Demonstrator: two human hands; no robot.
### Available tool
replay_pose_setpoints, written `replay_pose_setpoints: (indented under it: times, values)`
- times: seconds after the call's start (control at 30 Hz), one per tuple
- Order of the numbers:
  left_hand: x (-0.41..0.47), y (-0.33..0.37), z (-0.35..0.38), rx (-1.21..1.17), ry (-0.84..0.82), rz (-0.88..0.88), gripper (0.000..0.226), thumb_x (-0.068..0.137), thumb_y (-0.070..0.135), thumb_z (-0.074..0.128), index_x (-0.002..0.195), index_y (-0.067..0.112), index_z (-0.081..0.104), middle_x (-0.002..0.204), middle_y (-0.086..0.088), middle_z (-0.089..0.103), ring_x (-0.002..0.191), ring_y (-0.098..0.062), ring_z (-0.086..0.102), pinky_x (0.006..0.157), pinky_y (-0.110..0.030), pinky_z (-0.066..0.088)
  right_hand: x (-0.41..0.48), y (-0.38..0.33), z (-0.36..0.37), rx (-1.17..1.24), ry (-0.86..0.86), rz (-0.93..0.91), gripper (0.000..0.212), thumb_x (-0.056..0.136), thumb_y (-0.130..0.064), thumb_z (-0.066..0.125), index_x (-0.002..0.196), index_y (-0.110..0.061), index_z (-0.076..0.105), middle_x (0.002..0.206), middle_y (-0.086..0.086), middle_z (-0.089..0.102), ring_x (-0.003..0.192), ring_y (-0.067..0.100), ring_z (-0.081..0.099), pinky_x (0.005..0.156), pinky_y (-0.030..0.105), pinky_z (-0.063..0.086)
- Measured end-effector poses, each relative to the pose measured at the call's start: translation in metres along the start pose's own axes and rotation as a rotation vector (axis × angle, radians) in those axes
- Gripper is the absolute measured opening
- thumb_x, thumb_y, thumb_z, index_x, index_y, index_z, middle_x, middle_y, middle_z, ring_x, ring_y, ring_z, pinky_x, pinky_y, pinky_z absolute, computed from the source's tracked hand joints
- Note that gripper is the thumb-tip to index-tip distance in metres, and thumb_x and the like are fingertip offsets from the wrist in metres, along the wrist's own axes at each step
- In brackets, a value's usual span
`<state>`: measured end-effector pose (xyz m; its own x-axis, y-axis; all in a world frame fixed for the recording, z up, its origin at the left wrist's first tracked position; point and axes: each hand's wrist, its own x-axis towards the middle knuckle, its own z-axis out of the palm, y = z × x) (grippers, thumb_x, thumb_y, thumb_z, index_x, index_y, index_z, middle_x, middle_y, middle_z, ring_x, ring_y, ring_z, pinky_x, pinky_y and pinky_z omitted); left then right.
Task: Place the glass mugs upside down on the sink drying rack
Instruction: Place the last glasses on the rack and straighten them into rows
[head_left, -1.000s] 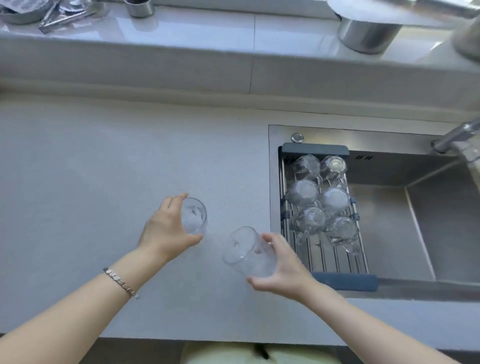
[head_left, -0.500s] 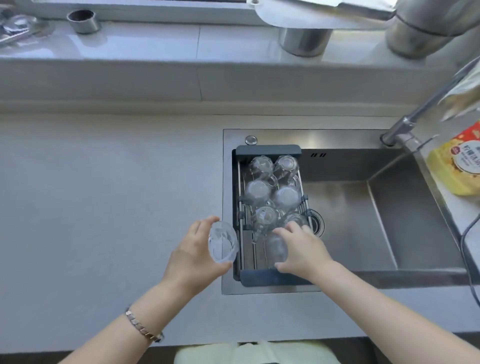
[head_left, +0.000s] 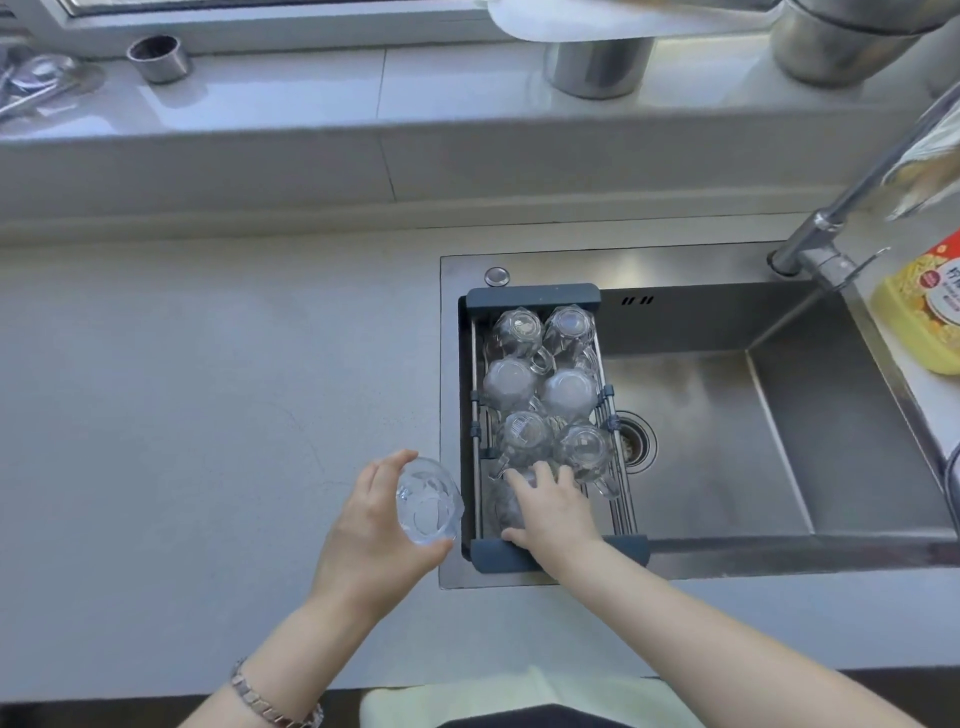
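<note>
- Gripping a glass mug (head_left: 511, 501) in my right hand (head_left: 553, 512), I hold it at the drying rack (head_left: 532, 297)'s near end, beside six upturned mugs (head_left: 540, 384).
- My left hand (head_left: 371, 540) clasps a second mug (head_left: 428, 503) above the desk (head_left: 182, 415), beside the sink (head_left: 779, 415).

A pale grey speckled countertop (head_left: 182, 415) runs beneath a raised white tiled ledge (head_left: 311, 98) under a window frame (head_left: 260, 10), with daylight reflecting off the glossy tiles. A stainless steel sink (head_left: 727, 441) is set into the counter at right, its chrome faucet (head_left: 841, 208) angled overhead. A yellow bottle (head_left: 924, 306) stands at the sink's right edge.
</note>
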<state>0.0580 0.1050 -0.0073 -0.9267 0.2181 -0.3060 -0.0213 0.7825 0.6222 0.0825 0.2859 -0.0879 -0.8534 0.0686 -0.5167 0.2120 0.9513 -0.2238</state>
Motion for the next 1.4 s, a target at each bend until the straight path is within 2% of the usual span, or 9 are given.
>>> replay_pose_setpoints:
  times: [0.17, 0.37, 0.5, 0.67, 0.73, 0.9, 1.0, 1.2, 1.4]
  values:
    - [-0.001, 0.007, 0.005, -0.025, -0.009, 0.004, 0.081, 0.063, 0.019, 0.083, 0.132, 0.024, 0.041, 0.114, 0.014, 0.042, 0.115, -0.014, 0.051, 0.094, -0.031, 0.047, 0.001, -0.007, 0.007, 0.200, 0.014, -0.068, 0.056, 0.090, -0.031, 0.053, 0.139, -0.017, 0.031, 0.141, 0.009, 0.036, 0.127, 0.032, 0.030, 0.101, 0.042, 0.038]
    - [0.005, 0.022, 0.006, -0.144, -0.022, -0.065, 0.082, 0.059, 0.022, 0.087, 0.128, 0.026, 0.043, 0.111, 0.006, 0.049, 0.102, -0.015, 0.056, 0.086, -0.032, 0.051, -0.022, 0.022, -0.001, 0.586, 0.039, -0.121, 0.077, 0.082, -0.028, 0.066, 0.144, -0.023, 0.020, 0.155, -0.006, 0.017, 0.142, 0.011, 0.014, 0.116, 0.028, 0.016]
    - [0.015, 0.046, 0.018, -0.575, -0.105, -0.309, 0.072, 0.061, 0.026, 0.088, 0.117, 0.025, 0.044, 0.107, -0.001, 0.058, 0.090, -0.016, 0.064, 0.070, -0.030, 0.056, -0.063, 0.027, -0.018, 1.004, 0.121, -0.144, 0.093, 0.064, -0.025, 0.084, 0.129, -0.051, 0.024, 0.139, -0.027, 0.034, 0.127, -0.011, 0.035, 0.104, 0.011, 0.031]
    - [0.017, 0.073, 0.057, -0.834, -0.430, -0.419, 0.066, 0.070, 0.038, 0.075, 0.125, 0.016, 0.046, 0.123, -0.010, 0.056, 0.106, -0.026, 0.064, 0.068, -0.030, 0.061, -0.082, 0.053, -0.028, 1.329, 0.369, -0.078, 0.074, 0.056, 0.003, 0.084, 0.108, -0.036, 0.047, 0.117, -0.005, 0.057, 0.101, 0.006, 0.064, 0.083, 0.016, 0.052]
    - [0.024, 0.070, 0.069, -0.635, -0.518, -0.322, 0.059, 0.077, 0.048, 0.066, 0.126, 0.019, 0.050, 0.125, -0.003, 0.056, 0.106, -0.021, 0.063, 0.078, -0.034, 0.060, -0.085, 0.070, -0.031, 1.280, 0.408, -0.021, 0.073, 0.055, 0.006, 0.084, 0.102, -0.038, 0.051, 0.114, -0.001, 0.057, 0.092, 0.009, 0.067, 0.076, 0.014, 0.054]
    - [0.048, 0.037, 0.085, 0.383, -0.317, 0.317, 0.055, 0.086, 0.045, 0.059, 0.133, 0.021, 0.047, 0.141, 0.003, 0.045, 0.128, -0.018, 0.044, 0.106, -0.034, 0.037, -0.080, 0.098, -0.037, 0.889, 0.403, 0.115, 0.067, 0.056, -0.009, 0.085, 0.096, -0.052, 0.051, 0.109, -0.017, 0.052, 0.093, 0.001, 0.057, 0.080, 0.018, 0.049]
    - [0.054, 0.024, 0.098, 0.685, -0.457, 0.393, 0.069, 0.085, 0.040, 0.061, 0.143, 0.022, 0.029, 0.154, -0.001, 0.028, 0.141, -0.024, 0.026, 0.112, -0.040, 0.027, -0.068, 0.095, -0.043, 0.690, 0.293, 0.090, 0.064, 0.057, -0.016, 0.082, 0.103, -0.050, 0.055, 0.110, -0.012, 0.051, 0.095, 0.009, 0.055, 0.088, 0.026, 0.048]
    - [0.059, 0.022, 0.100, 0.734, -0.483, 0.395, 0.054, 0.089, 0.035, 0.056, 0.138, 0.021, 0.036, 0.144, -0.005, 0.039, 0.125, -0.031, 0.041, 0.099, -0.040, 0.041, -0.049, 0.068, -0.042, 0.271, 0.298, 0.046, 0.063, 0.064, -0.019, 0.072, 0.121, -0.039, 0.055, 0.126, 0.002, 0.050, 0.115, 0.024, 0.050, 0.086, 0.030, 0.046]
    - [0.053, 0.028, 0.109, 0.531, -0.415, 0.124, 0.046, 0.089, 0.039, 0.054, 0.129, 0.020, 0.043, 0.132, -0.009, 0.041, 0.114, -0.033, 0.043, 0.088, -0.039, 0.048, -0.051, 0.043, -0.029, 0.047, 0.337, 0.099, 0.076, 0.027, -0.011, 0.083, 0.098, -0.032, 0.069, 0.090, 0.012, 0.064, 0.072, 0.033, 0.064, 0.039, 0.030, 0.050]
